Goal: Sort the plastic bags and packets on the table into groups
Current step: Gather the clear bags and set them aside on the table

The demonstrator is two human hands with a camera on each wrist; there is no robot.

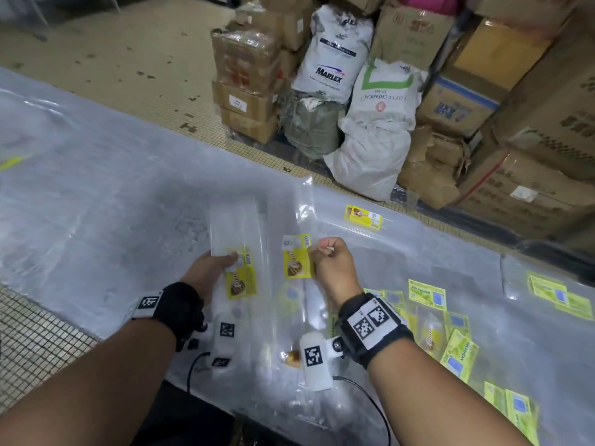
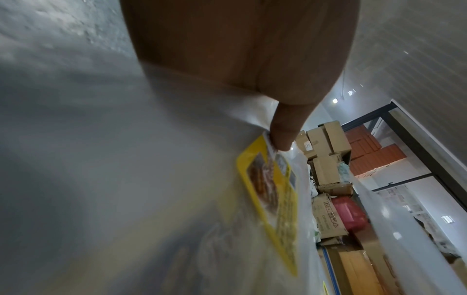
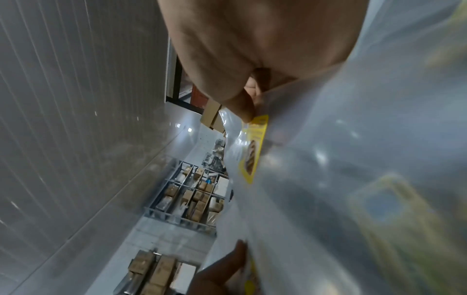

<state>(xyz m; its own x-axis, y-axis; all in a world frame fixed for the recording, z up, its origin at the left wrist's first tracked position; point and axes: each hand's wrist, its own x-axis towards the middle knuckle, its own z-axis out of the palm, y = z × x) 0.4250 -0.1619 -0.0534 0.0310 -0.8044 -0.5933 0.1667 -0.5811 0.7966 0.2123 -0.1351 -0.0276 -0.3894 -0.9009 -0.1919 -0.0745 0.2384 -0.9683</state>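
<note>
— Two bags up at once: our left hand [image 1: 212, 272] has its thumb pressed on a clear bag [image 1: 236, 252] at its yellow label, fingers underneath, and our right hand [image 1: 331, 268] is curled tight, pinching a second bag [image 1: 297, 255] of the same label by its edge.

— So they match. How do we join them well?

— We square the labels together, keep the film flat, and let go only once it lies flat; this plastic looks slippery.

— And the others?

— One more yellow-label bag [image 1: 363, 216] lies beyond our right hand, and the green-label packets [image 1: 426, 294] are scattered to its right on the table [image 1: 112, 194]; we'd keep those apart.
</note>
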